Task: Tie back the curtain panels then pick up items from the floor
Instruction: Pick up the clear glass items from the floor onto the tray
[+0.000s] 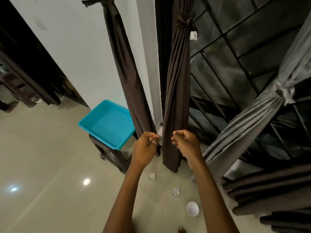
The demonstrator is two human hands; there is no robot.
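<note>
Three curtain panels hang tied with knots: a dark brown one on the left, a dark brown one in the middle, and a grey one on the right. My left hand, with a ring, is curled in front of the left panel's lower end. My right hand is curled beside the middle panel's right edge. Nothing shows inside either fist. On the floor below my arms lie two small clear ribbed pieces and a white bowl.
A blue plastic tub sits on a dark stool left of the curtains. A barred window is behind the panels. More dark fabric bunches at lower right. Glossy beige floor spreads to the left.
</note>
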